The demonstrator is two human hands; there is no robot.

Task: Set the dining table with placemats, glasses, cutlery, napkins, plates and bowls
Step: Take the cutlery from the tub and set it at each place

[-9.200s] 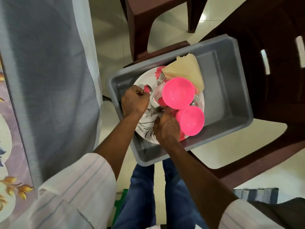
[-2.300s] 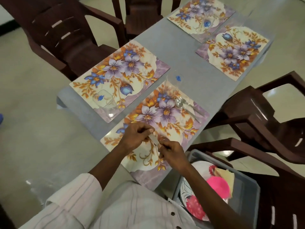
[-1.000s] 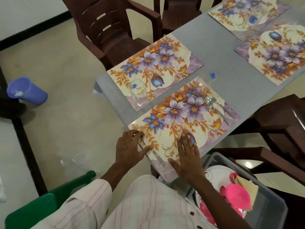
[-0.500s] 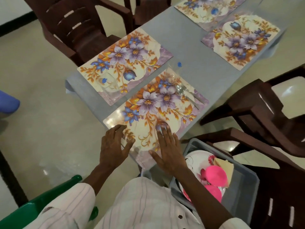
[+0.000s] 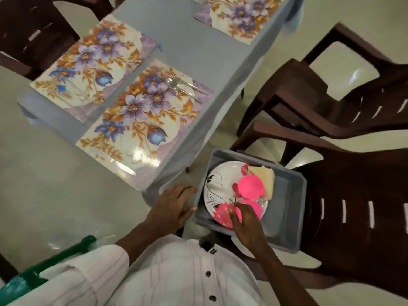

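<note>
No legible text, label, brand, number or sign is noted. Only flower patterns are printed on the placemats (image 5: 136,115) and the plate (image 5: 217,184). Fine detail is lost to motion blur.

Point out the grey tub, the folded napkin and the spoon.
grey tub (image 5: 284,213): head view, bare inner floor.
folded napkin (image 5: 265,181): head view, its middle.
spoon (image 5: 171,83): head view, its bowl.

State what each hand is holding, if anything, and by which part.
The left hand touches the grey tub's outer wall, gripping nothing plainly. The right hand lies over the plate and nearer pink bowl; a hold cannot be told.
</note>
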